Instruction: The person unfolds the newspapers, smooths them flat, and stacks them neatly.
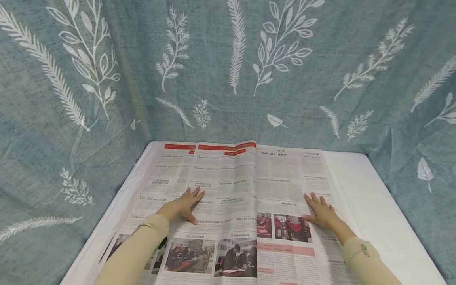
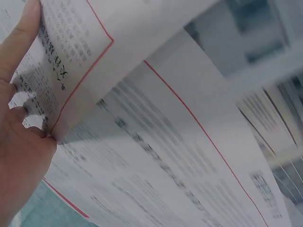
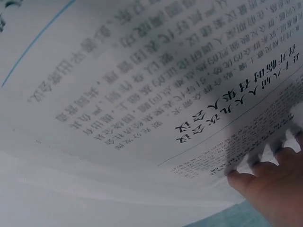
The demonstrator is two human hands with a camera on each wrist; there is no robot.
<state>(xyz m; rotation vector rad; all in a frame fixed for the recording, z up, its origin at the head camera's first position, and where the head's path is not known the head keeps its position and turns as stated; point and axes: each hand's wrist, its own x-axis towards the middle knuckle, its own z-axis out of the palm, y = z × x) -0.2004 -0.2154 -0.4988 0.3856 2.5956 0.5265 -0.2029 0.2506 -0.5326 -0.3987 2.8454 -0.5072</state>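
An open newspaper [image 1: 221, 206] lies spread in layers before me, with red banners along its top and colour photos lower down. On its left part rests my left hand [image 1: 186, 205], fingers spread and palm down. My right hand [image 1: 320, 211] touches the right page, its fingers also spread. Seen from the left wrist, a sheet edge lifts slightly over another page beside the left hand [image 2: 23, 142]. The right wrist view has the fingertips of the right hand [image 3: 270, 184] against printed text. Neither hand grips anything.
Under the newspaper is a white table [image 1: 370, 198], whose surface shows along the right side and the left edge. A blue-green curtain [image 1: 213, 71] with white leaf patterns hangs behind and on both sides. Cream sleeves [image 1: 135, 249] cover the forearms.
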